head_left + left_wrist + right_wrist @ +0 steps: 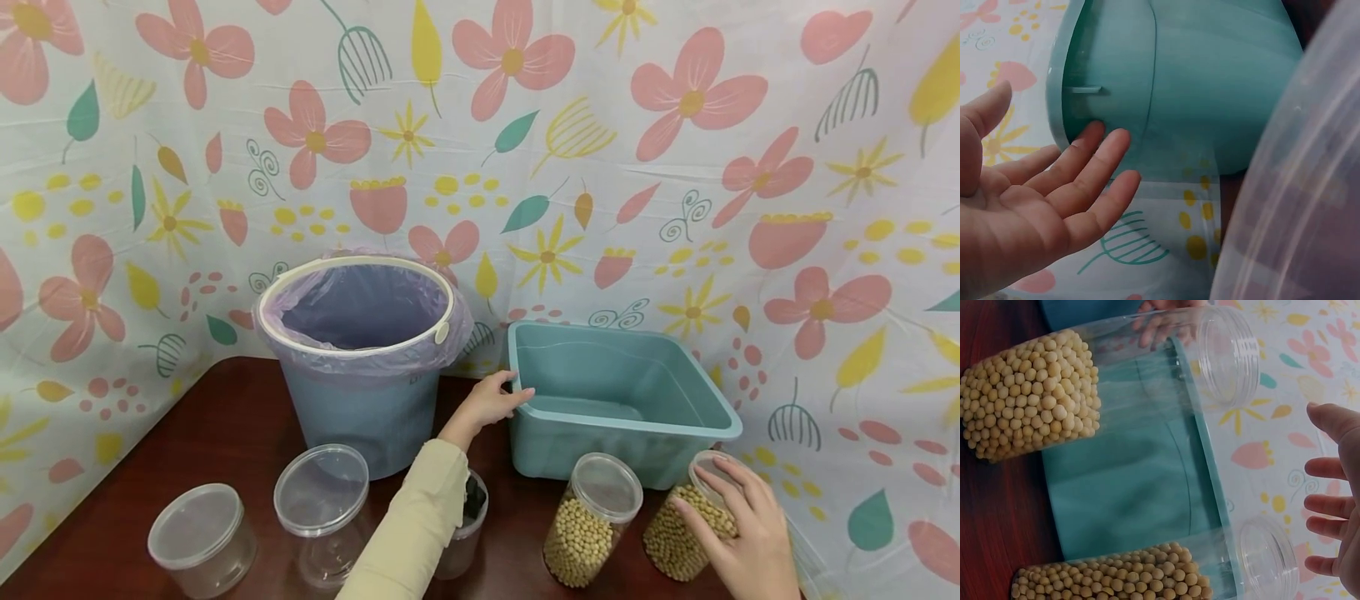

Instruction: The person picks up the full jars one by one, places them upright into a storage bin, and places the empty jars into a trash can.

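Observation:
My left hand (491,402) is at the left corner of a teal plastic basin (630,457). In the left wrist view its fingers (1094,181) reach under the basin's rim (1055,94), thumb spread apart from them. Over at the right, my right hand (750,525) hovers with spread fingers by a clear lidded jar (682,533) part filled with pale soybeans. The right wrist view shows a gap between the fingers (1329,506) and the jar lids. A second jar of soybeans (579,542) stands to its left, in front of the basin.
A blue bucket (367,417) lined with a purple bag stands left of the basin. Two clear lidded tubs (202,533) are at the front left. Behind my left forearm, a clear cup (457,554) contains black pieces. Flowered cloth (600,167) hangs behind the dark table.

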Available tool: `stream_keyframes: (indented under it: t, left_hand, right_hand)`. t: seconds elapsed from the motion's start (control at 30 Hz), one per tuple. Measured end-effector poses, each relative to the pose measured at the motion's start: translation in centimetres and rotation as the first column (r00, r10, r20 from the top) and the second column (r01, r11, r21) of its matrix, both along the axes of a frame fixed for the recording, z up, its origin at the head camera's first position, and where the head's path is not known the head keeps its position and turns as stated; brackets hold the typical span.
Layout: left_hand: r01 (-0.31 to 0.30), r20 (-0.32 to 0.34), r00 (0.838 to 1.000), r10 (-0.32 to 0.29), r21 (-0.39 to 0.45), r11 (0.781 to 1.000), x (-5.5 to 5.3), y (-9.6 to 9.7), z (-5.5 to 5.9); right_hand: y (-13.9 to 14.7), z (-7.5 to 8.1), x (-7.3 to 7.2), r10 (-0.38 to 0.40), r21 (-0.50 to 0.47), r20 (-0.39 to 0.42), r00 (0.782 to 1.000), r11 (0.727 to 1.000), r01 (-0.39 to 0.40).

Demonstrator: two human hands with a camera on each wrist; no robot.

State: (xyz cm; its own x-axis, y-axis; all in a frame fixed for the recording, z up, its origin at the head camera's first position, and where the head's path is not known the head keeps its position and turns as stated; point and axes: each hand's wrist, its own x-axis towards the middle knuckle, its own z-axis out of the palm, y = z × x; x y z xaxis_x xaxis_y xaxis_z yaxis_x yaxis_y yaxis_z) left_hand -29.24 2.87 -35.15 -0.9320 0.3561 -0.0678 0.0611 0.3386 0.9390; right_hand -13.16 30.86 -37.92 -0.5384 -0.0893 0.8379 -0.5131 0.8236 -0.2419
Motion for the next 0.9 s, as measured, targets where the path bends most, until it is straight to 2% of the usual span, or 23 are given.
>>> stream_keyframes:
  t: [0.13,0.4,0.53,0.73,0.9]
  left_hand:
    - [-0.029,0.021,0.999,0.029,0.015,0.999,-0.2,0.2,-0.1]
    - [-0.043,0.061,0.997,0.039,0.070,0.997,-0.6,0.6,-0.6]
    - [-0.054,0.098,0.994,0.045,0.087,0.995,-0.9,0.7,-0.8]
    - [-0.057,0.175,0.984,0.035,0.126,0.990,-1.3,0.5,-0.9]
    - [-0.041,0.204,0.979,0.001,0.194,0.980,-1.5,0.2,-1.3]
  right_hand:
    - [0.1,-0.2,0.0,0.006,-0.008,0.005,1.000,1.000,-0.006]
    - [0.2,-0.3,0.1,0.023,-0.048,-0.018,1.000,0.999,-0.023]
    - [0.3,-0.3,0.2,0.006,-0.066,-0.018,1.000,0.998,-0.008]
    - [0.7,-0.2,0.2,-0.050,-0.074,0.063,0.997,0.996,0.055]
    - [1.0,0.0,0.1,-0.100,-0.081,0.187,0.977,0.990,0.117]
